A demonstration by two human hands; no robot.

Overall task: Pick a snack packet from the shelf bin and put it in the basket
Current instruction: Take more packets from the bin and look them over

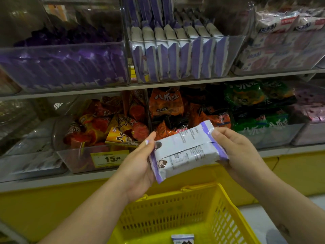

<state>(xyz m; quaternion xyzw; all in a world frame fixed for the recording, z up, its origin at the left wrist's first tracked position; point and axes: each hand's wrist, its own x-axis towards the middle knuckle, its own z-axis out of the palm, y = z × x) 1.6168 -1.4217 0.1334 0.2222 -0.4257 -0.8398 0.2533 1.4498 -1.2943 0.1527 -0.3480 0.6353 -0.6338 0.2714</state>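
Observation:
A white and purple snack packet [186,150] is held back side up in front of the lower shelf, above the yellow basket [226,213]. My left hand [140,166] grips its left end and my right hand [241,154] grips its right end. A second packet of the same kind [182,238] lies on the basket's floor. The clear bin [177,74] on the upper shelf holds several upright packets of this kind.
Clear bins line both shelves: purple packets [66,67] upper left, pink and white packs [284,48] upper right, red and yellow snacks [105,127], orange packs [167,106] and green packs [260,110] below. A yellow price tag [110,158] hangs on one bin.

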